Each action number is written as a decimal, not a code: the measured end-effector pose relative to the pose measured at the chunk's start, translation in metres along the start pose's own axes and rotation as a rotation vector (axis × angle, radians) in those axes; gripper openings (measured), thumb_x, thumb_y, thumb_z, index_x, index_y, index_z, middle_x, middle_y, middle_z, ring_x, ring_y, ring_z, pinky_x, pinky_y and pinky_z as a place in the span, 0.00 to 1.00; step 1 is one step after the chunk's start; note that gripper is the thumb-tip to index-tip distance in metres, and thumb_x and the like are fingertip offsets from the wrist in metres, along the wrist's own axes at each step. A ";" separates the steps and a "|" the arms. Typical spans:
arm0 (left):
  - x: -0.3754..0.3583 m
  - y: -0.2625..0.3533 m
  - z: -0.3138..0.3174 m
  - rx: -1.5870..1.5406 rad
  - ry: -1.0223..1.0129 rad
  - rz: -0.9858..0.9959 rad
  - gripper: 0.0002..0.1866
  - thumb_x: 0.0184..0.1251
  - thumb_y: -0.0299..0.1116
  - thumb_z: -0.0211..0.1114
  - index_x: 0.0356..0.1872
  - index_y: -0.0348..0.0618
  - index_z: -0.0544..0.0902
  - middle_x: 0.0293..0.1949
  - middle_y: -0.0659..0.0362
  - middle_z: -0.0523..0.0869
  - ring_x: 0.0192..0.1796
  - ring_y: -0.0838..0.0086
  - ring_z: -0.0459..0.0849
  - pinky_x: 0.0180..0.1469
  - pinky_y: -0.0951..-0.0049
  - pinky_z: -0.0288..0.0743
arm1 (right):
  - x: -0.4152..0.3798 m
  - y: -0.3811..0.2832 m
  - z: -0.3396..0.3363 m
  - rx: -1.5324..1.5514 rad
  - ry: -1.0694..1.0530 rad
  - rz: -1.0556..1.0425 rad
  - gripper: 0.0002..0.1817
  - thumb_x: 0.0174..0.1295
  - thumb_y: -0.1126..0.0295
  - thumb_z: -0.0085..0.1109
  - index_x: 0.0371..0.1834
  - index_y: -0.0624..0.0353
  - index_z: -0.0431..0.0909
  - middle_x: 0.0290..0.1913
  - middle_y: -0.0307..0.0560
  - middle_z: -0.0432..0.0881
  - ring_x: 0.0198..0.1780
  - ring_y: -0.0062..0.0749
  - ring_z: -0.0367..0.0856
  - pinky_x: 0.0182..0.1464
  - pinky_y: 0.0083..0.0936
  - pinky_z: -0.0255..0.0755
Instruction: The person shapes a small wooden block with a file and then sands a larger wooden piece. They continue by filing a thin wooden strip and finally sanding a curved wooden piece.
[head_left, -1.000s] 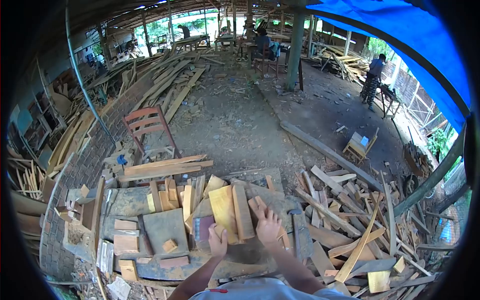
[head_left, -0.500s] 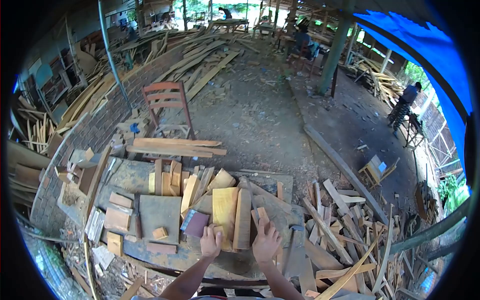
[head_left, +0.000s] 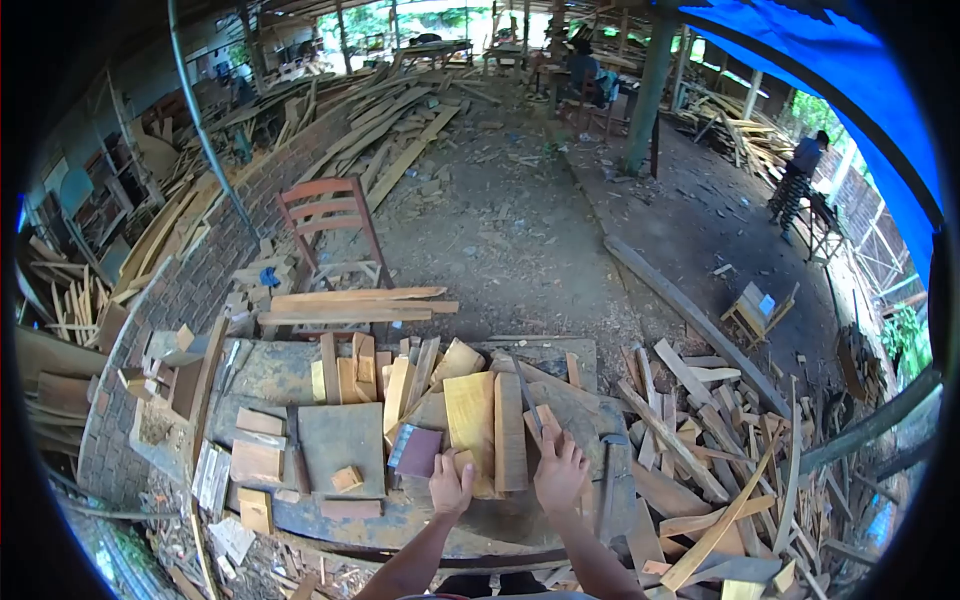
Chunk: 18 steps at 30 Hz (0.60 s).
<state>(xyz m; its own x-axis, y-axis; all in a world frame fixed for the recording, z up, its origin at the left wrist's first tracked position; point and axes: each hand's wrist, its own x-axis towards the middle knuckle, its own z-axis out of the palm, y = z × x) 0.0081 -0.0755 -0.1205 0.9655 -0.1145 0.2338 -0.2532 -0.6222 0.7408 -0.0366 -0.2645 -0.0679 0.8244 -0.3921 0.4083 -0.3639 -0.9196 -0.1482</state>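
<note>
My left hand [head_left: 452, 487] is curled around the near end of a yellow plank [head_left: 468, 412] that lies flat on the workbench [head_left: 258, 378]. Against the plank's right side lies a darker brown plank [head_left: 509, 430]. My right hand [head_left: 560, 470] lies flat with its fingers spread on the bench top. Its fingertips touch a short narrow strip of wood [head_left: 545, 418]. A maroon block [head_left: 418, 450] sits just left of my left hand.
Several offcuts and a square board [head_left: 340, 435] cover the bench's left half. A hammer [head_left: 611, 465] lies right of my right hand. A heap of scrap wood [head_left: 720, 450] fills the right, a red chair [head_left: 335, 225] stands beyond the bench, and a person [head_left: 797, 172] works far right.
The view has swung a little, and both hands sit slightly further right in it. They keep the same hold on the plank's end and the bench top.
</note>
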 end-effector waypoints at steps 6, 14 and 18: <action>0.004 0.004 -0.005 -0.101 0.008 0.083 0.21 0.68 0.41 0.56 0.56 0.38 0.70 0.45 0.42 0.75 0.44 0.42 0.76 0.44 0.50 0.71 | -0.003 -0.001 0.000 0.016 0.003 0.022 0.25 0.56 0.71 0.53 0.60 0.47 0.75 0.56 0.53 0.75 0.49 0.47 0.76 0.48 0.44 0.66; 0.002 0.000 -0.007 -0.194 0.040 0.029 0.20 0.66 0.40 0.59 0.53 0.39 0.72 0.43 0.43 0.77 0.43 0.43 0.79 0.43 0.50 0.74 | -0.004 -0.006 -0.002 -0.025 -0.083 0.021 0.29 0.59 0.71 0.54 0.67 0.40 0.69 0.57 0.53 0.73 0.53 0.50 0.75 0.50 0.50 0.68; 0.003 -0.002 -0.004 -0.218 0.058 0.032 0.20 0.65 0.40 0.61 0.53 0.40 0.72 0.42 0.44 0.77 0.41 0.43 0.80 0.41 0.50 0.75 | -0.003 -0.004 -0.001 -0.070 -0.119 0.019 0.29 0.60 0.71 0.54 0.68 0.40 0.68 0.58 0.53 0.72 0.53 0.50 0.75 0.52 0.50 0.68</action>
<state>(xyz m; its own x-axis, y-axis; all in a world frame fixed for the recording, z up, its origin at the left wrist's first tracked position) 0.0108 -0.0715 -0.1189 0.9533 -0.0825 0.2907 -0.2968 -0.4362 0.8495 -0.0381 -0.2592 -0.0681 0.8612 -0.4136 0.2954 -0.4059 -0.9095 -0.0901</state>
